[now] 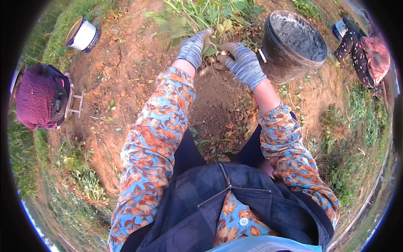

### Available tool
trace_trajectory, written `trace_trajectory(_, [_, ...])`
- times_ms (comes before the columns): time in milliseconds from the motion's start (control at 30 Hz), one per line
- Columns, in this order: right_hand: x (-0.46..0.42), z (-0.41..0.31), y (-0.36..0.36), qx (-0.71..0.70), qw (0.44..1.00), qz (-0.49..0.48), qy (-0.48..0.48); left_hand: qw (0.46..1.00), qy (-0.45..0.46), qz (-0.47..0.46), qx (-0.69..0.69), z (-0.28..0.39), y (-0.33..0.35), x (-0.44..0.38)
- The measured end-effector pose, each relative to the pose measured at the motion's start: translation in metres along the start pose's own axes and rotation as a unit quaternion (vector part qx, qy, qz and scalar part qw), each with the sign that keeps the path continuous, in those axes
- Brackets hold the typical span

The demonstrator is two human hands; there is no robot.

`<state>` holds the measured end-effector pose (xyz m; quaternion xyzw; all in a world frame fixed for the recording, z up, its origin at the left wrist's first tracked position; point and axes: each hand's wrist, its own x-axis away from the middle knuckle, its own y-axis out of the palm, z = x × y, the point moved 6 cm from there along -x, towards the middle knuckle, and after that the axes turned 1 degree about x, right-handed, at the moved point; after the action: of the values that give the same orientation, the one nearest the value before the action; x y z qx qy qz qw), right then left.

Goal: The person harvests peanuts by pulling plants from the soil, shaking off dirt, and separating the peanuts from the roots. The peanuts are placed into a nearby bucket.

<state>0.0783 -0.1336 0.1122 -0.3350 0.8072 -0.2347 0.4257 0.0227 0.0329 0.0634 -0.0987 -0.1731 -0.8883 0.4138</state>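
Observation:
My left hand, in a grey knitted glove, grips the stems of a bunch of leafy peanut plants in front of me. The leaves spread away from me, beyond that hand. My right hand, gloved the same way, is at the root end of the bunch. Its thumb and forefinger close around a pale peanut pod. Roots and more pods hang below, partly hidden by leaves and fingers. Just right of my right hand stands a dark plastic bucket, its inside coated grey, with a white handle grip on its near side.
Loose brown soil lies between my knees. At the far left is a white and blue bucket. Below it, a person in a purple top is beside a small wooden stool. Another person bends at the right by another bucket.

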Motion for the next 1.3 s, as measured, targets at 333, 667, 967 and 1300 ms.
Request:
trace_trajectory(333, [0.008,0.094,-0.040,-0.535,0.768,0.228,0.270,0.991,-0.014,-0.030,0.133,-0.011,0.000,-0.006])
trace_trajectory(667, [0.005,0.049,-0.030,-0.492,0.853,0.020,0.175,0.990,0.001,-0.036,0.136,0.000,-0.006,-0.013])
trace_trajectory(967, [0.002,0.004,-0.009,-0.032,0.999,0.018,0.028,0.994,0.021,-0.054,0.089,-0.010,0.010,-0.013])
trace_trajectory(1300, [0.006,-0.012,-0.001,-0.325,0.938,-0.084,0.088,0.999,-0.011,0.014,0.034,-0.002,0.013,0.012])
